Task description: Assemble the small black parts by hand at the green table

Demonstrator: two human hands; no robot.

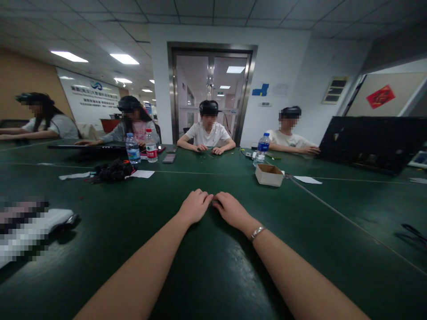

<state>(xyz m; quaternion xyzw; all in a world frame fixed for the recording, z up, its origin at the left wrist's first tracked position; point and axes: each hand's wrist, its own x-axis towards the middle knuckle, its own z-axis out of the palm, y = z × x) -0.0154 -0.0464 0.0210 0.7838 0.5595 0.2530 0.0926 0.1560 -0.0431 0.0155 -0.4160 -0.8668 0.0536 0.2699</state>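
Both of my forearms reach forward over the dark green table (207, 275). My left hand (196, 207) rests on the tabletop with its fingers curled and pressed together. Facing it is my right hand (231, 209), also closed, with a silver bracelet (257, 232) round the wrist. The thumb and fingertips of the two hands come almost together in the middle. Whatever the fingers hold, if anything, is too small or hidden to make out.
An open cardboard box (268, 176) sits ahead on the right, near a water bottle (262, 149). Two bottles, one red-capped (151, 146), stand left behind tangled black cables (113, 170). A large black panel (370, 142) is at right. Several people sit across the table.
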